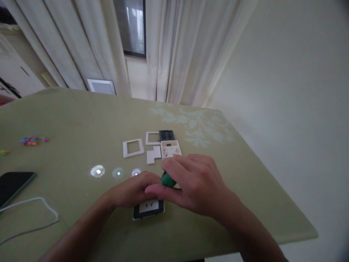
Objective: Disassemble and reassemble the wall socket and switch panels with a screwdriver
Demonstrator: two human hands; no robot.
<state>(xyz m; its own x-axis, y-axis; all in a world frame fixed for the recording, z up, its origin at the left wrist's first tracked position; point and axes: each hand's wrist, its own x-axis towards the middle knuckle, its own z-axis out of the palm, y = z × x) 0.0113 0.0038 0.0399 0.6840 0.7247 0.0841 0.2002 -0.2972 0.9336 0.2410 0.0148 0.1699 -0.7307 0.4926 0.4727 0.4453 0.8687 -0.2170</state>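
Landmark: white socket plate in a dark frame (pixel 149 208). It lies flat on the olive tablecloth (pixel 81 120), near the front edge, under both hands.

Left hand (pixel 131 194): laid over the far half of the socket plate, fingers curved down. The fingertips are hidden behind the right hand, so I cannot tell whether they pinch the rim or only press it flat.

Right hand (pixel 197 185): closed in a fist around a green-handled tool (pixel 167 180), just above the socket plate's far edge. Only the green butt shows; the shaft and tip are hidden.

Judgement: the step in hand looks like working the tool's tip at the socket plate while the other hand pins it. A next move would call for the plate held against sliding and the tip seated squarely. Tip contact cannot be confirmed.

Count, all placed from the socket plate:
- Beyond it:
  - 1 large white square frame (pixel 133 148)
  - 1 smaller white frame (pixel 152 138)
  - 1 black square grille part (pixel 166 135)
  - 1 white square insert (pixel 170 149)
  - 1 white stepped flat piece (pixel 154 155), possibly two tiles butted together
- Just beyond and to the left: 3 round light spots (pixel 97 171).
- Well to the left:
  - 1 black phone (pixel 13 185)
  - 1 white cable loop (pixel 29 214)
- Far left: a heap of coloured bits (pixel 32 140), too small to count.
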